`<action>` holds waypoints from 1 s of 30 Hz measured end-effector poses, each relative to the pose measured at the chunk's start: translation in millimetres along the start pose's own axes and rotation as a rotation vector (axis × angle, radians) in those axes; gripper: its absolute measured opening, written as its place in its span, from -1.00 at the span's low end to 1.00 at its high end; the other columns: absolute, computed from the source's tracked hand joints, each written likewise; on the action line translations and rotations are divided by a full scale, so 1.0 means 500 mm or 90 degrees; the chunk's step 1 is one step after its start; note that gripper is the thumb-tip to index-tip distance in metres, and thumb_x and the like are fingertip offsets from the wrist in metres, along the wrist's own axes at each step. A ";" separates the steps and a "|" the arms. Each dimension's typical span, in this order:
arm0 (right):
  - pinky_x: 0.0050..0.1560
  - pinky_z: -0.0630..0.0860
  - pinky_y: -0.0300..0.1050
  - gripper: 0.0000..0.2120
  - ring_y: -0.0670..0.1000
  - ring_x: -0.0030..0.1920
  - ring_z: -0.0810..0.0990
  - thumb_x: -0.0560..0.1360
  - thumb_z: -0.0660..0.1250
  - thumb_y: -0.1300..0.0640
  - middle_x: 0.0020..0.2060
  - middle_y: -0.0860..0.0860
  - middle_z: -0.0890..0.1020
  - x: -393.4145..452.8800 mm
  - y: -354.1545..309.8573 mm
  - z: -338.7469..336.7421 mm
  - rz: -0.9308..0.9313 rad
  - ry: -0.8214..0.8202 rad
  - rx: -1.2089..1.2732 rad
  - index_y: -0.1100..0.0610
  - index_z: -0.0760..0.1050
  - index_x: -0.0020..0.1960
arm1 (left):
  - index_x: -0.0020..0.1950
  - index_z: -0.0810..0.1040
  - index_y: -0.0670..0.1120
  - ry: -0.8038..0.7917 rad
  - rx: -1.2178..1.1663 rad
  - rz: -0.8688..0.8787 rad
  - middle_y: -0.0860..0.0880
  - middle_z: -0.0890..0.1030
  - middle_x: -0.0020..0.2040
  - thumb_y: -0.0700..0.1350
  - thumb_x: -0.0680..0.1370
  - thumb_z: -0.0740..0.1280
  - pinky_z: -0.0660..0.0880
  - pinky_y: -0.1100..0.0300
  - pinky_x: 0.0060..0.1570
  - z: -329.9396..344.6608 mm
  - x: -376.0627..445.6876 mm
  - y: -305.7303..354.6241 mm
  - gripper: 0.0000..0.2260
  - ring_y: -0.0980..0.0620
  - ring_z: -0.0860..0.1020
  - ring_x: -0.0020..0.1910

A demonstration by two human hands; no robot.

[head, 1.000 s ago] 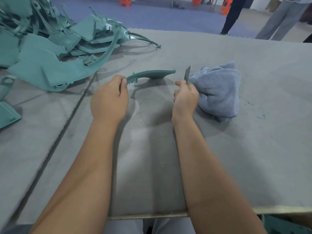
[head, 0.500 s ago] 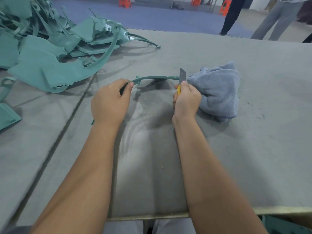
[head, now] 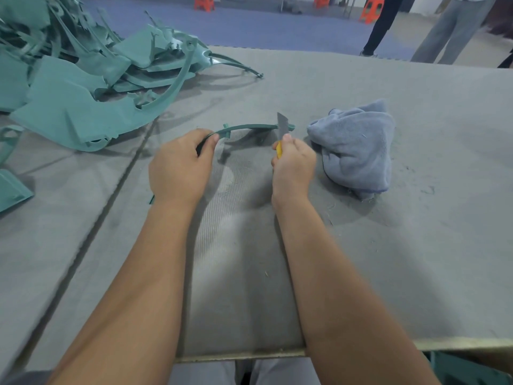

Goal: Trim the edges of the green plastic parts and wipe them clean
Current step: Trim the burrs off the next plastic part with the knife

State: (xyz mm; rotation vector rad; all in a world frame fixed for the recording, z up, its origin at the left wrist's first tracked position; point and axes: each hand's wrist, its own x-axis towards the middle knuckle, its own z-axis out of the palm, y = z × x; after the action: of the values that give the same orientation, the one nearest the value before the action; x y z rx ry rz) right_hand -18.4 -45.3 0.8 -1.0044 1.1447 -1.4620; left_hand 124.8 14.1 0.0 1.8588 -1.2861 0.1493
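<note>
Since 0.5 s ago, blade (head: 282,124) has been slid farther along green strip (head: 254,127), near its far tip. Strip's near end is gripped by left hand (head: 180,165); yellow knife handle is clenched in right hand (head: 294,165). Blue cloth (head: 358,145) lies just beside, on grey table (head: 416,245).

Soft, even light is falling across the grey table (head: 416,245), leaving a paler sheen between the forearms. Diffuse shadows are pooling under the left hand (head: 180,168), the right hand (head: 294,165) and the grey cloth (head: 358,145). No harsh glare is showing. The wide lens is bowing the table's far edge, and the corners and near forearms are looking slightly smeared.
</note>
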 end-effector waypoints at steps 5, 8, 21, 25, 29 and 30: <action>-0.44 0.20 -0.17 -0.63 -0.11 -0.56 0.25 0.58 0.18 0.20 -0.66 -0.16 0.33 0.015 0.001 -0.011 0.019 0.067 0.023 0.11 0.39 -0.41 | 0.01 0.61 0.09 0.001 -0.008 -0.006 0.10 0.54 -0.31 0.15 0.61 0.16 0.23 0.23 -0.43 -0.002 0.000 -0.001 -0.73 0.07 0.45 -0.29; -0.37 0.20 -0.14 -0.62 -0.04 -0.50 0.25 0.56 0.20 0.20 -0.62 -0.10 0.30 0.016 0.005 -0.007 0.009 0.050 -0.026 0.09 0.39 -0.45 | 0.01 0.61 0.09 0.000 0.001 0.005 0.10 0.52 -0.33 0.15 0.60 0.16 0.22 0.25 -0.43 -0.002 0.000 0.000 -0.73 0.07 0.44 -0.30; -0.30 0.23 -0.08 -0.60 -0.01 -0.46 0.27 0.54 0.20 0.20 -0.58 -0.07 0.33 0.022 0.012 -0.010 -0.010 0.050 -0.061 0.06 0.36 -0.48 | 0.03 0.61 0.10 0.001 0.015 0.005 0.11 0.51 -0.33 0.15 0.61 0.17 0.21 0.27 -0.44 -0.001 -0.001 0.001 -0.74 0.07 0.42 -0.31; -0.30 0.19 -0.07 -0.56 0.01 -0.44 0.25 0.54 0.20 0.20 -0.56 -0.05 0.32 0.023 0.015 -0.010 -0.030 0.010 -0.099 0.03 0.29 -0.51 | 0.03 0.61 0.09 0.006 0.011 -0.003 0.09 0.56 -0.29 0.13 0.61 0.17 0.24 0.19 -0.43 0.000 0.000 0.000 -0.74 0.07 0.43 -0.28; -0.35 0.17 -0.13 -0.58 -0.01 -0.45 0.24 0.55 0.19 0.20 -0.55 -0.04 0.31 0.026 0.013 -0.015 -0.019 -0.010 -0.100 0.05 0.31 -0.49 | 0.04 0.61 0.10 0.007 0.010 -0.005 0.12 0.54 -0.29 0.13 0.61 0.17 0.22 0.19 -0.42 0.000 -0.001 0.001 -0.75 0.07 0.43 -0.27; -0.39 0.17 -0.16 -0.59 -0.03 -0.49 0.24 0.56 0.19 0.20 -0.58 -0.06 0.30 0.025 0.012 -0.015 -0.011 -0.013 -0.094 0.07 0.33 -0.47 | 0.04 0.62 0.10 0.008 0.011 -0.003 0.12 0.53 -0.30 0.13 0.61 0.18 0.22 0.22 -0.43 0.000 -0.001 0.001 -0.75 0.08 0.43 -0.28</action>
State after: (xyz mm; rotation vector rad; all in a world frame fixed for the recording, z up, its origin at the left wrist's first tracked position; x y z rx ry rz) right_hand -26.7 -56.5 -6.3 -1.1308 1.2460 -1.3923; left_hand 123.8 14.5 0.0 1.8717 -1.2758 0.1694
